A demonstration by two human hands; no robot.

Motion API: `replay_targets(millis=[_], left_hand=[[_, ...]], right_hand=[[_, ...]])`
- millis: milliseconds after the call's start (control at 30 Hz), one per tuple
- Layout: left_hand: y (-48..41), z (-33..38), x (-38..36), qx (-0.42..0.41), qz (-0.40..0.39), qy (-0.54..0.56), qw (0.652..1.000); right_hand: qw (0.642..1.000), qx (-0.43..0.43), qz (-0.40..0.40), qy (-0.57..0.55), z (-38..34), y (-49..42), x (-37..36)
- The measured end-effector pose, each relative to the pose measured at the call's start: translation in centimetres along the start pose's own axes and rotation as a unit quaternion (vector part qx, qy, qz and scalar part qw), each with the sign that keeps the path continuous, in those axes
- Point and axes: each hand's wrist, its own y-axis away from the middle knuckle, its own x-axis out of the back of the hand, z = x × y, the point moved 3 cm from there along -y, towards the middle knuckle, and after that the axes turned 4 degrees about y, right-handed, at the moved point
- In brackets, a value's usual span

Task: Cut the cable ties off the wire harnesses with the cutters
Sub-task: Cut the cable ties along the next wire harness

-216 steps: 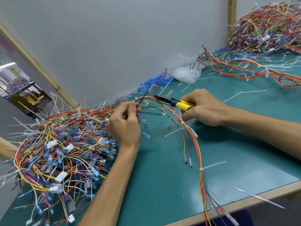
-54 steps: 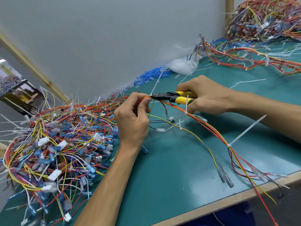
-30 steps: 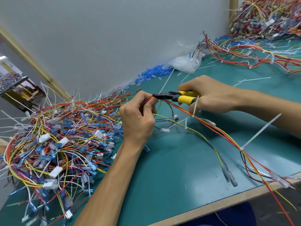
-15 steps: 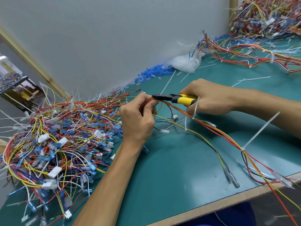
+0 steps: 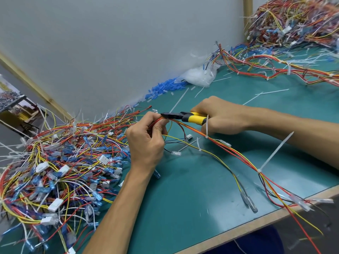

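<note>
My left hand (image 5: 146, 142) pinches a red, orange and yellow wire harness (image 5: 236, 153) just above the green mat. My right hand (image 5: 220, 116) grips the yellow-handled cutters (image 5: 185, 117). Their black jaws point left and meet the wires right at my left thumb and fingertips. The harness runs from my left hand down to the right and hangs over the table's front edge. White cable ties stand up from it: one (image 5: 207, 126) beside my right hand, another (image 5: 273, 153) further along. Whether the jaws are around a tie is hidden by my fingers.
A big tangle of loose harnesses (image 5: 55, 171) with blue and white connectors fills the left of the green mat (image 5: 192, 198). More harnesses (image 5: 297, 21) pile up at the back right. Cut ties, blue terminals (image 5: 161, 89) and a white plastic bag (image 5: 198, 75) lie along the wall.
Over the last second both hands have stayed together at the same spot on the harness. The cutters' jaws have moved slightly closer to my left fingertips.
</note>
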Motion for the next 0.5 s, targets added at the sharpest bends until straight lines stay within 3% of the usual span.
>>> replay_targets(millis=[267,500], left_hand=[[0.01,-0.36,0.02,-0.004,0.005,0.018,1.000],[-0.02,-0.49,-0.03,-0.015,-0.002,0.012,1.000]], right_hand=[[0.999,0.025,-0.009,0.031,-0.21,0.13,0.09],[0.999,-0.016,-0.015,0.030,-0.24,0.21,0.51]])
